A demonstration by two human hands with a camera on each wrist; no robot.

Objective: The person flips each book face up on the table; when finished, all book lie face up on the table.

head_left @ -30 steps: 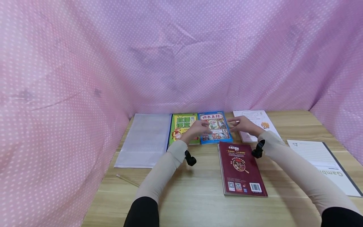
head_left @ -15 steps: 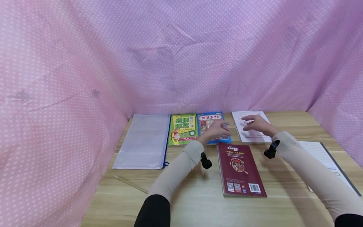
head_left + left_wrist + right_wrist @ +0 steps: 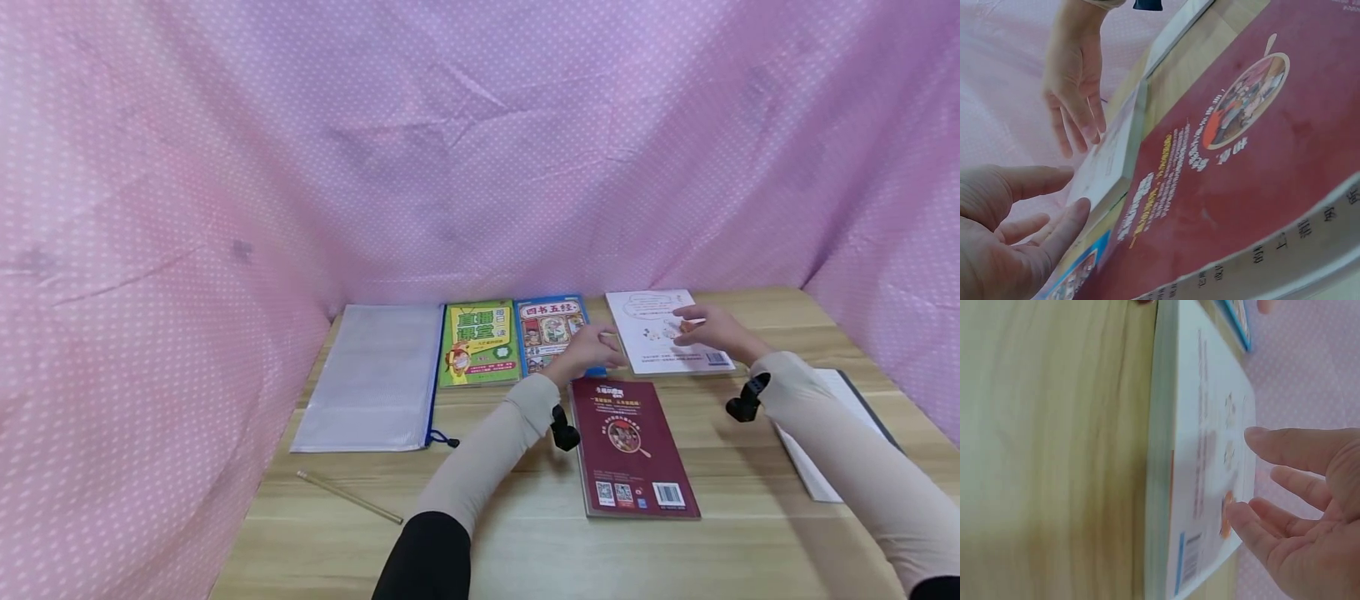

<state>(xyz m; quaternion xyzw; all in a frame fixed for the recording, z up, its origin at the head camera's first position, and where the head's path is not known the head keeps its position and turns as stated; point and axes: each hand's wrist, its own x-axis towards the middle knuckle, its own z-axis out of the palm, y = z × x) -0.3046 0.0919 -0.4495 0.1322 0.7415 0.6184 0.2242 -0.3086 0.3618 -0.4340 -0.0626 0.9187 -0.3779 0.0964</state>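
Note:
A white book (image 3: 652, 337) with small drawings and a barcode lies flat at the back right of the table. Over its right part hovers my right hand (image 3: 716, 329), fingers spread and loosely bent, holding nothing; the right wrist view shows thumb and fingers apart above the cover. My left hand (image 3: 587, 350) is at the white book's left side, over the lower right corner of a blue comic-style book (image 3: 551, 329), with nothing in its grasp. Just in front lies a maroon book (image 3: 633, 446), back cover up. In the left wrist view the left hand's fingers (image 3: 1063, 231) reach toward the white book's edge.
A green-yellow book (image 3: 480, 342) lies left of the blue one. Beside it is a translucent zip pouch (image 3: 367, 375) with blue edging. A pencil (image 3: 348, 497) lies in front. The right forearm partly covers a lined notebook (image 3: 817, 467). Pink dotted cloth (image 3: 465, 167) hangs behind.
Both hands have moved right, the left from over the blue book toward the white book, the right further across the white book. The view has shifted slightly. The books stay in place.

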